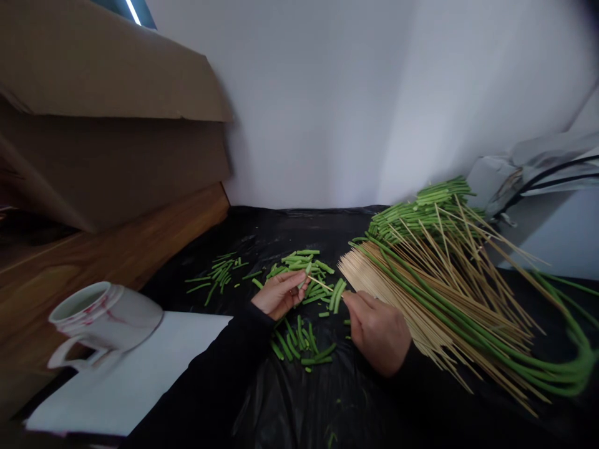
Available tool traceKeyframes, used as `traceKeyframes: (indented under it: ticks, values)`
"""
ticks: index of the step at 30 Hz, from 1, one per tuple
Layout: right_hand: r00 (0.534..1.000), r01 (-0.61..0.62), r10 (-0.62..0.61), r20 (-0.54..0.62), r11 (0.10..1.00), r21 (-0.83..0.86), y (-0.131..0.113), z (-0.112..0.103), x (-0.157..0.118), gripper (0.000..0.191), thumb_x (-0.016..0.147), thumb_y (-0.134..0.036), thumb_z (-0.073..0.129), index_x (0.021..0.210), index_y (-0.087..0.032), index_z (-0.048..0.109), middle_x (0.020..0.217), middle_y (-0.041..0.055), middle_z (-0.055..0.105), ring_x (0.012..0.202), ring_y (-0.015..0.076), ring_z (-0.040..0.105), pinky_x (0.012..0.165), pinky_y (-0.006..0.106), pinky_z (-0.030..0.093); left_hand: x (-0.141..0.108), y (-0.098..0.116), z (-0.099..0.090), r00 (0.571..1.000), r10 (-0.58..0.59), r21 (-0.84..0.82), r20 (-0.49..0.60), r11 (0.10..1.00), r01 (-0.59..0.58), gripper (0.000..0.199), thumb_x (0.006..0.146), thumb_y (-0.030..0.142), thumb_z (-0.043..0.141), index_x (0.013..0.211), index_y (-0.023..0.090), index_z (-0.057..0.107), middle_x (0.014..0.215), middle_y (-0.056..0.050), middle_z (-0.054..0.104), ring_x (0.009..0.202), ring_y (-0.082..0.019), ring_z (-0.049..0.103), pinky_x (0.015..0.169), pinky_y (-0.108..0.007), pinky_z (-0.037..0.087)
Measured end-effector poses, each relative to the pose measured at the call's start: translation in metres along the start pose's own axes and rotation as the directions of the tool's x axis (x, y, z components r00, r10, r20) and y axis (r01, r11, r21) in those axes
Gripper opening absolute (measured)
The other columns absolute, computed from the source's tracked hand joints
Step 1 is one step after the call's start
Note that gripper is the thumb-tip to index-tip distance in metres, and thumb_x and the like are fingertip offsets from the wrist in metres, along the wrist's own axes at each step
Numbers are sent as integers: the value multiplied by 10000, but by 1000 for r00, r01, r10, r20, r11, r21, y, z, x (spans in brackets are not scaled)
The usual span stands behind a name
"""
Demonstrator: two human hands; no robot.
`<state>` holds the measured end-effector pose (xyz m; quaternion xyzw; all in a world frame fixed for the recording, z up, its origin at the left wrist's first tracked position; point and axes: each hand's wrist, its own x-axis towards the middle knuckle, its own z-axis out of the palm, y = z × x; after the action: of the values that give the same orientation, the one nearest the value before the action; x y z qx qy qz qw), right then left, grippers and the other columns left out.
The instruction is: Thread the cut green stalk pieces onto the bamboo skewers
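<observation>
In the middle, a thin wooden skewer (321, 284) runs between my two hands. My left hand (282, 292) pinches a cut long bean piece (307, 269) at the skewer's left end; whether the tip has entered it is hard to see. My right hand (378, 327) is closed around the other end of the skewer. Several bean pieces (337, 295) sit side by side on the skewer, close to my right fingertips. Beneath and behind my left hand lies a loose heap of cut pieces (299, 257), with more pieces (299, 342) nearer to me.
On the right lie many bare skewers (402, 299), uncut long beans (515, 368) and a stack of filled skewers (421, 209). Short thin bean bits (219, 274) lie left. A mug (107, 318) stands on a white sheet (154, 362). Black plastic (290, 218) covers the surface; a cardboard box (116, 162) is behind left.
</observation>
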<state>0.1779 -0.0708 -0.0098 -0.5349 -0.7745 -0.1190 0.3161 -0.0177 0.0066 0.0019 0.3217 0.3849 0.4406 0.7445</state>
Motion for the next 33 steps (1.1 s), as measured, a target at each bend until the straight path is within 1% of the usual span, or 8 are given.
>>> traceKeyframes:
  ticks: [14, 21, 24, 26, 28, 30, 31, 33]
  values:
    - [999, -41, 40, 26, 998, 42, -1, 1, -1, 262, 874, -119, 382, 854, -157, 640, 689, 29, 596, 604, 134, 526, 563, 282, 273, -1, -5, 6, 999, -36, -31, -2, 999, 36, 110, 673, 154, 757, 725, 102, 675, 670, -11, 605, 581, -47, 553, 559, -141, 462]
    - [999, -27, 25, 35, 998, 50, -8, 4, 0, 261, 860, -115, 409, 960, -157, 646, 739, 31, 631, 622, 141, 549, 562, 281, 281, -5, -27, 16, 990, -95, 64, 107, 994, 89, 183, 629, 222, 795, 722, 101, 694, 648, -23, 625, 594, -73, 563, 607, -188, 453]
    - [999, -23, 21, 47, 999, 43, -10, 4, 0, 260, 863, -119, 412, 970, -162, 645, 735, 26, 627, 616, 139, 547, 555, 284, 274, -6, -30, 18, 992, -78, 88, 104, 994, 69, 214, 595, 240, 815, 717, 106, 702, 633, -13, 621, 589, -72, 558, 618, -197, 443]
    - [999, -11, 10, 33, 999, 46, -8, 3, 0, 259, 869, -124, 403, 960, -165, 643, 723, 24, 620, 610, 136, 540, 554, 282, 269, -7, -27, 17, 993, -66, 111, 97, 992, 55, 238, 567, 248, 828, 725, 117, 709, 645, -9, 628, 580, -64, 549, 616, -197, 436]
    - [1000, -5, 5, 17, 999, 43, -6, 3, 0, 255, 874, -128, 396, 926, -168, 642, 707, 23, 614, 601, 130, 532, 553, 279, 263, -8, -19, 15, 996, -31, 194, 89, 981, 13, 273, 563, 269, 827, 771, 128, 721, 688, -20, 652, 603, -72, 559, 626, -202, 434]
    - [1000, -10, 10, 0, 1000, 23, -2, 3, 1, 253, 876, -128, 392, 890, -167, 642, 694, 24, 608, 591, 125, 524, 551, 280, 254, -9, -6, 11, 996, 60, 355, 69, 931, -81, 320, 602, 321, 797, 853, 134, 728, 752, -49, 682, 661, -102, 587, 643, -215, 434]
    - [1000, -14, 14, -5, 1000, 11, 0, 3, 1, 251, 874, -128, 393, 875, -168, 641, 689, 23, 605, 586, 123, 520, 551, 281, 250, -9, 1, 8, 987, 155, 449, 44, 880, -158, 334, 627, 362, 772, 863, 130, 728, 771, -62, 692, 675, -117, 593, 641, -223, 432]
    - [1000, -20, 20, -15, 1000, -11, 4, 3, 1, 246, 871, -126, 398, 852, -169, 640, 679, 21, 599, 573, 120, 511, 550, 284, 242, -9, 17, 0, 945, 328, 616, -4, 745, -256, 360, 659, 405, 729, 890, 129, 726, 800, -74, 707, 718, -151, 605, 657, -244, 436]
